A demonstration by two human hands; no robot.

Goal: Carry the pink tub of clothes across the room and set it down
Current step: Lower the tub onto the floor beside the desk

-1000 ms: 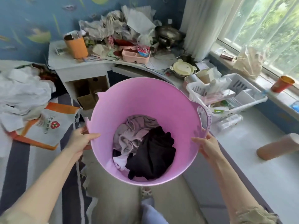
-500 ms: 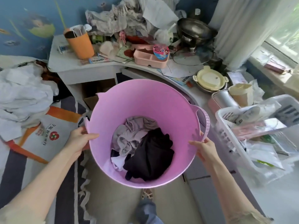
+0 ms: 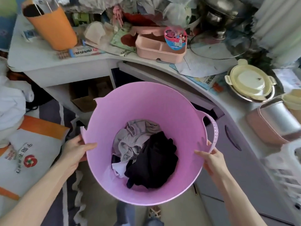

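Between the two hands, the pink tub [image 3: 146, 111] is hanging in the air above the floor, just in front of the cluttered white worktop [image 3: 40, 62]. Left hand [image 3: 75, 152] is gripping the left rim, thumb lying inside; right hand [image 3: 211, 159] is gripping the right rim below the loop handle. Black and grey clothes [image 3: 146, 154] are lying at its bottom.

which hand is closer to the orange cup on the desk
Left. The left hand grips the pink tub rim on the side below the orange cup. The right hand holds the opposite rim, farther across from it.
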